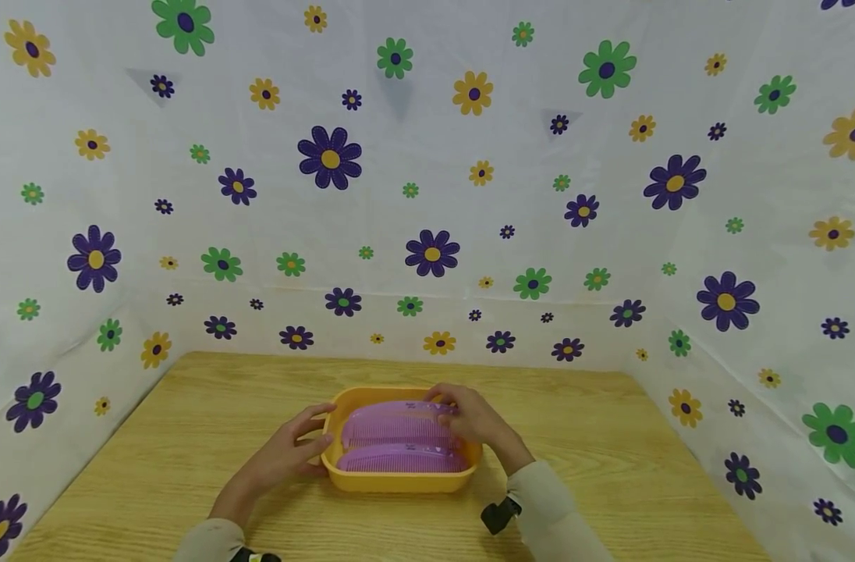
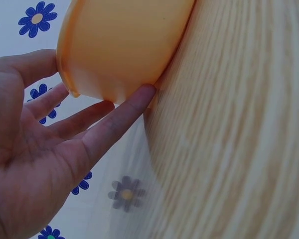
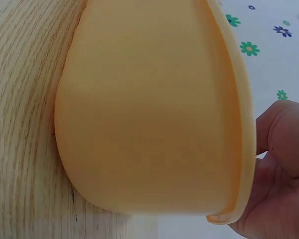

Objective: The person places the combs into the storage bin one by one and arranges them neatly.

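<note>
Two purple combs, a far comb (image 1: 392, 425) and a near comb (image 1: 399, 459), lie side by side in a yellow plastic basin (image 1: 399, 482), teeth toward the near side. My left hand (image 1: 287, 453) is at the basin's left end, its extended, spread fingers touching the outer wall (image 2: 124, 50). Over the right rim reaches my right hand (image 1: 473, 417), pinching the right end of the far comb between thumb and fingers. In the right wrist view the basin wall (image 3: 149, 109) hides the fingertips of that hand and both combs.
The basin stands on a wood-grain table (image 1: 210, 421). White sheeting printed with flowers (image 1: 434, 195) rises behind the table and along both sides. A black strap mount (image 1: 501, 515) sits on the right wrist, below the sleeve.
</note>
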Action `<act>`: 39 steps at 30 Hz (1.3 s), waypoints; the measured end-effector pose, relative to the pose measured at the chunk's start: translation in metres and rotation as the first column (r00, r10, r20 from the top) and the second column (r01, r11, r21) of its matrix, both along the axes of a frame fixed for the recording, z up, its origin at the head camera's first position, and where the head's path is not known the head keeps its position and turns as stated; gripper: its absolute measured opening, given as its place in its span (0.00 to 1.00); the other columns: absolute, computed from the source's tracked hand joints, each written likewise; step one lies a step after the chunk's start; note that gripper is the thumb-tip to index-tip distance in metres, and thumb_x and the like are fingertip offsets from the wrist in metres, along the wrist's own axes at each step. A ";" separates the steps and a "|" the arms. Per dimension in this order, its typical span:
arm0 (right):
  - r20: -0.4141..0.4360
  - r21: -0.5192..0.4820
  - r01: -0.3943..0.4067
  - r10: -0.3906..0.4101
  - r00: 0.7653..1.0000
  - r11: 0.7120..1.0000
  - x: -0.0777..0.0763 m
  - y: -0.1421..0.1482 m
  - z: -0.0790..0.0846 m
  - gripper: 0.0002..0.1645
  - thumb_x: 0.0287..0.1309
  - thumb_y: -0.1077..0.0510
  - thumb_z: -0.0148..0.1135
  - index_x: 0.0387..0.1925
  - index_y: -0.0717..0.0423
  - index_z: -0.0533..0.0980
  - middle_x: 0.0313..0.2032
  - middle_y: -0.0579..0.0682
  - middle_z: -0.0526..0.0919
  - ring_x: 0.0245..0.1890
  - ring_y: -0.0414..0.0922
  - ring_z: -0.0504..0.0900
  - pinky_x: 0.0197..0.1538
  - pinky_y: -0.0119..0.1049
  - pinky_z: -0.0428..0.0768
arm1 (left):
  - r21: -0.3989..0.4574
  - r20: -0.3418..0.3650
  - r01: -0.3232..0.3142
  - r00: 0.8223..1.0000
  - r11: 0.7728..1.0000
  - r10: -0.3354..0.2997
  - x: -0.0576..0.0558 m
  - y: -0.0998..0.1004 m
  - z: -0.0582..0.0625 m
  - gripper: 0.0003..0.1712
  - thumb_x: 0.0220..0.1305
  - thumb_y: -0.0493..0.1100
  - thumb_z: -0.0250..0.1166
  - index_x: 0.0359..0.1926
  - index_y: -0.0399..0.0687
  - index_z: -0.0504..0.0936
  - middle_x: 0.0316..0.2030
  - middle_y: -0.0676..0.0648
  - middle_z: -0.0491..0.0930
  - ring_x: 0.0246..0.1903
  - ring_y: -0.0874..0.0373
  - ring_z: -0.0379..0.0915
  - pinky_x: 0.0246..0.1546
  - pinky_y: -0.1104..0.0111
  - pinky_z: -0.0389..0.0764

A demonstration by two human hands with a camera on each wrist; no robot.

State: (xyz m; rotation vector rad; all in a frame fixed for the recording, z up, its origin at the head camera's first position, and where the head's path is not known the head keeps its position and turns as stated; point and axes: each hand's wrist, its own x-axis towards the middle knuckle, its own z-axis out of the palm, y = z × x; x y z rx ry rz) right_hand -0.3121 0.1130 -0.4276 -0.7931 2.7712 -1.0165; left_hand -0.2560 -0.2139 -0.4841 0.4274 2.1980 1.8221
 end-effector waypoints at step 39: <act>-0.018 0.091 0.036 -0.035 0.999 0.995 -0.004 -0.020 -0.016 0.20 0.56 0.69 0.59 0.46 0.45 0.79 0.43 0.48 0.81 0.41 0.44 0.76 0.51 0.43 0.82 | 0.013 -0.004 0.005 1.000 1.000 -0.005 0.001 0.001 0.001 0.34 0.70 0.47 0.55 0.72 0.51 0.53 0.68 0.27 0.54 0.61 0.35 0.67 0.44 0.53 0.84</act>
